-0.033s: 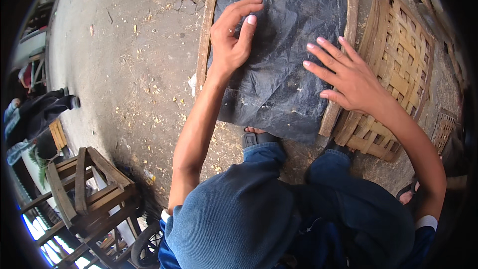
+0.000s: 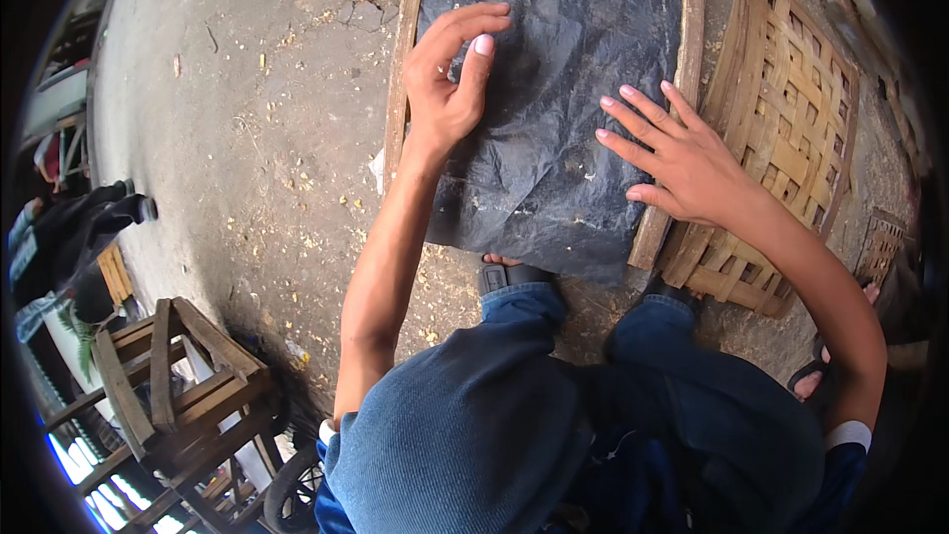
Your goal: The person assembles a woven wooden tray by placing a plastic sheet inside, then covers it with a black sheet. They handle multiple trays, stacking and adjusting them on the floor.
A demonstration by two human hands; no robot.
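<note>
A creased dark plastic sheet [image 2: 554,129] stretches away in front of me between a left wooden strip [image 2: 403,69] and a right wooden strip [image 2: 689,40]. Over its left edge is my left hand [image 2: 450,79], fingers curved and thumb held apart, with nothing in it. My right hand [image 2: 682,158] has its fingers spread, palm down, above the sheet's right side near the right strip. Whether either hand touches the sheet I cannot tell. Close to my right wrist lies a woven bamboo panel [image 2: 791,129] with wooden slats along its edge.
Wood chips litter the concrete floor [image 2: 287,138] on the left. A wooden stool-like frame [image 2: 188,386] stands at the lower left beside a wheel [image 2: 294,485]. Dark clothing [image 2: 74,227] lies at the far left. Another person's foot [image 2: 811,381] shows at the right.
The view has shifted very slightly, so the sheet and panel sit a little further left. Both hands appear slightly further left and lower, still open.
</note>
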